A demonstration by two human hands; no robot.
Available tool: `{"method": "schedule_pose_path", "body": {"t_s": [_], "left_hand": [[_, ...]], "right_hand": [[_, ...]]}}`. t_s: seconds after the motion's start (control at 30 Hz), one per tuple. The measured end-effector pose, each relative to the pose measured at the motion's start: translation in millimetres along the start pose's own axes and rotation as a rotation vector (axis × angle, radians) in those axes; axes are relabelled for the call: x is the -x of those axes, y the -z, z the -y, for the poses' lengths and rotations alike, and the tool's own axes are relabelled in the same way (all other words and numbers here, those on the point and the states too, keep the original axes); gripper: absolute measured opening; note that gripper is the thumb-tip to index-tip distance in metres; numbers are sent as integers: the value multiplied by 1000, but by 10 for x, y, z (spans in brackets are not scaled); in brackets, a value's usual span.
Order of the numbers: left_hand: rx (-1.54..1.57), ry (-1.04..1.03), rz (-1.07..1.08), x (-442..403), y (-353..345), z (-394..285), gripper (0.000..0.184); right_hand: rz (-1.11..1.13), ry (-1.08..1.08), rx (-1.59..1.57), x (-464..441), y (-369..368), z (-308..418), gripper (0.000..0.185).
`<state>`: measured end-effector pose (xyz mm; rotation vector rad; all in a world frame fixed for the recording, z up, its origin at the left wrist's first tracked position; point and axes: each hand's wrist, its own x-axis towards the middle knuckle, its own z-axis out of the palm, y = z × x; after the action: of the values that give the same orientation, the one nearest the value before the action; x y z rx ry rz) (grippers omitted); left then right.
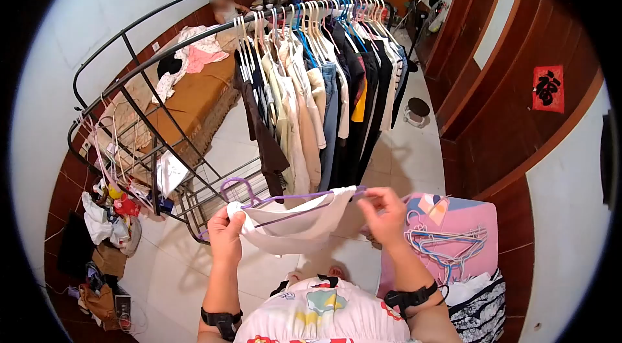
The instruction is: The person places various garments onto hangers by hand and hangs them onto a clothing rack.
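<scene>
A white garment (301, 229) hangs on a purple hanger (247, 192) in front of my body. My left hand (227, 229) pinches the garment's left shoulder at that end of the hanger. My right hand (383, 210) is at the hanger's other end, its fingers curled near the tip; whether they grip the hanger or the cloth is unclear. The hanger's hook points up and to the left. Just beyond, a rail (285, 8) carries several hung clothes, among them a dark brown garment (264, 142) and blue jeans (329, 116).
Several loose hangers (447, 242) lie on a pink surface (483, 213) at the right, beside black-and-white fabric (483, 310). A metal bed frame (123, 87) and a brown-covered bed (201, 93) stand at the left. Another person (225, 9) is at the back. Bags (97, 220) lie lower left.
</scene>
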<state>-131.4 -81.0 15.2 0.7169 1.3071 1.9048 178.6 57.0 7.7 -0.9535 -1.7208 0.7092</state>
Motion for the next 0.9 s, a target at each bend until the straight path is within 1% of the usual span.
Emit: {"method": "schedule_pose_path", "body": {"t_s": [0.03,0.07,0.17,0.2,0.23,0.3,0.33,0.37,0.43,0.47,0.57,0.6,0.7,0.73,0.83,0.87,0.9], "left_hand": [[3,1,4,-23,44,10,10],[32,11,12,-54,83,28,10],[102,49,59,-107,165,54,13],[98,63,91,-130,196,65,16],[92,77,119,-144,223,67,19],[94,89,133,-158,242,9,19],[99,99,148,-170,233,-30,19],[96,100,147,-179,215,-75,19],[136,127,178,-195,197,-149,16],[112,123,177,-217,235,-112,17],[123,137,214,-271,301,-81,18],[103,144,228,-298,328,-78,18],[90,153,243,-338,282,-65,19],[90,158,280,-361,278,-38,20],[58,209,268,-426,215,-117,15],[69,185,206,-449,175,-116,15],[69,188,204,-485,207,-123,15]], "right_hand": [[-17,-125,-59,20,21,-151,14],[68,-246,-111,49,18,-284,13],[101,-217,-124,79,-186,-103,17],[70,-116,-97,70,-230,9,17],[69,-116,-96,28,-271,126,17],[-193,228,221,-77,-338,336,28],[-179,293,325,-130,-336,425,37],[-178,290,324,-176,-352,421,37],[104,470,317,-227,-359,346,35],[183,429,341,-196,-372,258,31],[240,469,408,-190,-388,365,32],[248,499,420,-198,-403,405,29],[275,486,402,-162,-492,540,25],[278,482,406,-159,-500,552,25],[289,416,410,-139,-469,584,20],[282,375,436,-124,-420,610,18],[273,337,460,-109,-368,635,16]]}}
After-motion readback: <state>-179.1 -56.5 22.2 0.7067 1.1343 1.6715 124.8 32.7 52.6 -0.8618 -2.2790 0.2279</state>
